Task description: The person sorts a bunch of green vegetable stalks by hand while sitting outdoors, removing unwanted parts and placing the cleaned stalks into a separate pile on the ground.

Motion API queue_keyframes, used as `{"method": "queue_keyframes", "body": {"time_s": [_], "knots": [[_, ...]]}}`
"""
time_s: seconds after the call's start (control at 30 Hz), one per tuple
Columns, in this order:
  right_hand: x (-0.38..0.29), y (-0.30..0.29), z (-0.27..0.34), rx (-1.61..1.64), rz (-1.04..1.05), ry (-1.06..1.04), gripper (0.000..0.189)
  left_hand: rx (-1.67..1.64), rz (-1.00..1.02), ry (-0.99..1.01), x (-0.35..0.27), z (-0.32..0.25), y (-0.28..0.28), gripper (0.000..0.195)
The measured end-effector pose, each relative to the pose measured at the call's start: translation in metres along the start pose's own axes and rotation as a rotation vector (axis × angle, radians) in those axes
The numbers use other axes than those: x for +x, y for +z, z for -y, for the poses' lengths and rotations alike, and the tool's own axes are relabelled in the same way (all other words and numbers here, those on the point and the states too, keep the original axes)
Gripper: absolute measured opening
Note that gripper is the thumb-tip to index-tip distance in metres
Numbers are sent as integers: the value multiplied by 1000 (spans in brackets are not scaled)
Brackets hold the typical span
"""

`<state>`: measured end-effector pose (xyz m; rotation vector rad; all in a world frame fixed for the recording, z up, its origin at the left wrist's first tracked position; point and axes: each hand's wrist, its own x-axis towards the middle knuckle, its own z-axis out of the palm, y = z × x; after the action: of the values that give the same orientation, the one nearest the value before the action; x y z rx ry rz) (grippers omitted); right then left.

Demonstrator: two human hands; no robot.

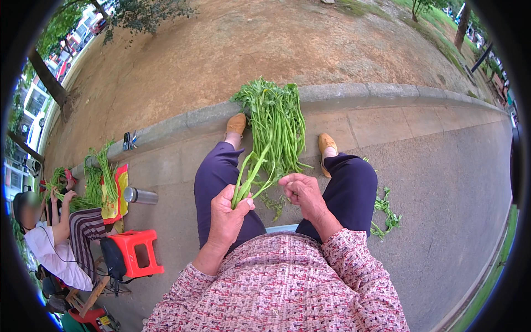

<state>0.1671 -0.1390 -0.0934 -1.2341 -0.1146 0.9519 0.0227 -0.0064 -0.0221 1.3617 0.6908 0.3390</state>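
My left hand (229,211) is closed around a few green leafy-vegetable stems (251,178), which point up and away from me. A thin side shoot leans off them to the right. Near its tip, my right hand (305,195) has its fingers curled in; whether they pinch a bit of the shoot is too small to tell. Beyond both hands, a large heap of the same long-stemmed greens (274,124) lies between my feet, its leafy ends against the kerb. Some loose leafy sprigs (274,203) lie on the ground beneath my hands.
Discarded leaves (386,213) lie on the pavement right of my knee. At left are a steel flask (141,195), a red plastic stool (139,253) with a black bag (113,257), and a seated person (58,240) handling greens. A stone kerb (336,94) crosses ahead.
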Motion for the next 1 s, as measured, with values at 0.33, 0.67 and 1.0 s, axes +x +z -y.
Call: {"method": "queue_keyframes", "body": {"time_s": [0.33, 0.67, 1.0], "knots": [[-8, 18, 6, -13, 199, 35, 9, 188, 23, 154, 0, 12, 3, 6], [-11, 18, 5, -184, 208, -83, 16, 235, 43, 155, -2, 14, 4, 6], [-17, 32, -9, -979, -98, -517, 13, 130, 72, 61, 0, 25, 6, 6]]}}
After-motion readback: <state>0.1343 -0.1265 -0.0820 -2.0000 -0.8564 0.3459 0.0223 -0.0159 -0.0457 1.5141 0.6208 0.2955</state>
